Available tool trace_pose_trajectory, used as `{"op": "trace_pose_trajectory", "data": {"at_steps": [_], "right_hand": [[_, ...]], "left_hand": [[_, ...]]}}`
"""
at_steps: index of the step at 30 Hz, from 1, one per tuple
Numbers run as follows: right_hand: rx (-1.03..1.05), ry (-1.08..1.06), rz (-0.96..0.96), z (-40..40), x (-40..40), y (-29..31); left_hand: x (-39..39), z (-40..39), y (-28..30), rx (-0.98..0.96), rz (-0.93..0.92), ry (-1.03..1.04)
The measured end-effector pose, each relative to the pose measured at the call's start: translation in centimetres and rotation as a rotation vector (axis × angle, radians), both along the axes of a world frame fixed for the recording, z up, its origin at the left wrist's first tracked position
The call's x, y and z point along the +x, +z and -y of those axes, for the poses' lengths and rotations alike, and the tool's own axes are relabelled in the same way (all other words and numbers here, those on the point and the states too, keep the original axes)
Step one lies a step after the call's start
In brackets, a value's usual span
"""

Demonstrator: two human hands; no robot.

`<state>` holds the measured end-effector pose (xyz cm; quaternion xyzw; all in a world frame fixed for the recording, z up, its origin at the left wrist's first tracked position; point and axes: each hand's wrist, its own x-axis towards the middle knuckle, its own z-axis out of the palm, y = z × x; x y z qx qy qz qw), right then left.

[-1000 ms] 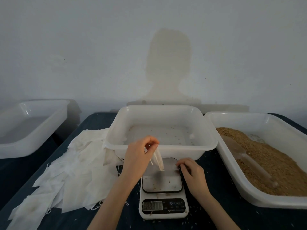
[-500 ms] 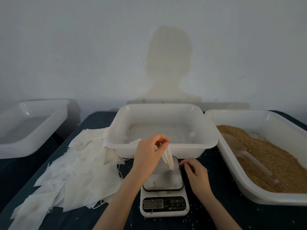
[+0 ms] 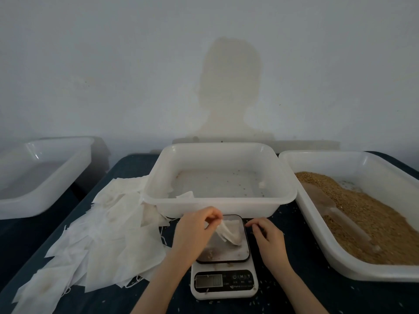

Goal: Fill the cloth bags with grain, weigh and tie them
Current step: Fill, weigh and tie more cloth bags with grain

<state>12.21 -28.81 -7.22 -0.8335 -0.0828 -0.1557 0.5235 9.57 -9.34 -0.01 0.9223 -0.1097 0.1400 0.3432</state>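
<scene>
My left hand [image 3: 195,230] pinches the top of a small white cloth bag [image 3: 227,232], which hangs slanting onto the plate of a white kitchen scale [image 3: 223,277]. My right hand [image 3: 268,237] rests at the scale's right edge with fingers loosely curled, holding nothing. A heap of flat white cloth bags [image 3: 102,241] lies to the left. Brown grain [image 3: 367,218] fills the white tub [image 3: 340,266] on the right, with a clear scoop [image 3: 335,207] lying in it.
A white tub [image 3: 222,202] holding only a few stray grains stands behind the scale. Another white tub [image 3: 40,200] sits apart at the far left. Loose grains dot the dark table [image 3: 317,288]. A wall stands close behind.
My left hand has lowered the bag toward the scale plate and shifted slightly right. The right hand stayed by the scale's right edge.
</scene>
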Motion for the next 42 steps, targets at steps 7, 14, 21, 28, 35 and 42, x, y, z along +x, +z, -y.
{"op": "trace_pose_trajectory", "data": {"at_steps": [7,14,21,28,35,42], "right_hand": [[-0.016,0.012,0.003,0.0,-0.1,0.1],[-0.020,0.002,-0.005,-0.1,-0.1,0.2],[-0.037,-0.008,0.003,0.0,-0.1,0.1],[-0.049,-0.008,0.007,0.0,-0.1,0.0],[-0.027,0.024,0.043,-0.6,-0.7,1.2],[-0.579,0.280,0.046,-6.0,-0.9,6.1]], "left_hand": [[-1.1,-4.0,-2.4,-0.083,0.103,0.196],[-1.3,-5.2,-5.1,-0.267,0.094,0.418],[-1.4,-5.1,-6.7,-0.153,0.135,0.443],[-1.6,-5.1,-6.7,-0.162,0.128,0.455],[-1.4,-5.2,-6.7,-0.188,0.100,0.468],[-1.5,-5.1,-6.6,-0.210,0.093,0.477]]}}
